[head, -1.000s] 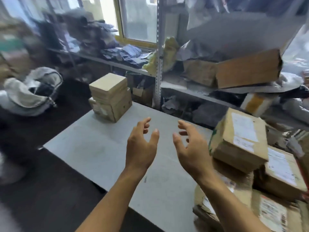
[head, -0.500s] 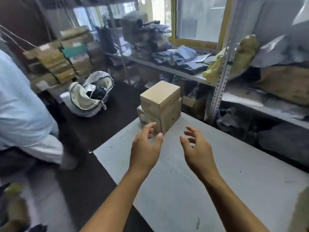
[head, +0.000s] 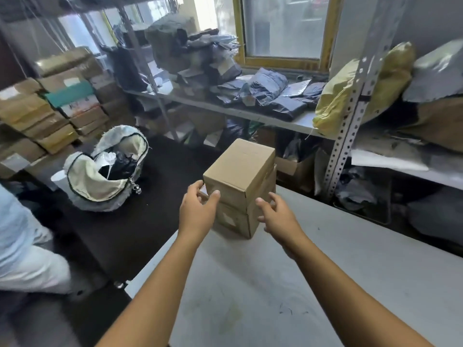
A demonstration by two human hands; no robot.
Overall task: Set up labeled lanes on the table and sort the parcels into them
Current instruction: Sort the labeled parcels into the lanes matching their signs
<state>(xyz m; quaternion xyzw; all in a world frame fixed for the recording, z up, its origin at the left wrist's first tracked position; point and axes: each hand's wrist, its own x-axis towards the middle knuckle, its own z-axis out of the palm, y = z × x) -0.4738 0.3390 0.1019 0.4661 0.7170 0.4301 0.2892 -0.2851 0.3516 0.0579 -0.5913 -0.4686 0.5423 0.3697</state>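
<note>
Two plain cardboard boxes stand stacked at the far left corner of the grey table (head: 338, 276): an upper box (head: 240, 169) on a lower box (head: 231, 220) with a small label. My left hand (head: 196, 211) is at the upper box's left front corner, thumb lying on the front face and fingers by the left edge. My right hand (head: 278, 219) hovers with spread fingers just off the stack's right face; contact is not clear. No lane labels are visible.
A metal shelf upright (head: 350, 116) and shelves full of poly mailers (head: 263, 91) stand behind the table. An open white bag (head: 105, 171) lies on the dark floor at left. Stacked parcels (head: 50, 108) fill the far left. Another person (head: 22, 246) stands at the left edge.
My view has swung left and closer to the stacked boxes. Both hands have reached forward from mid-air over the table to the sides of the stack.
</note>
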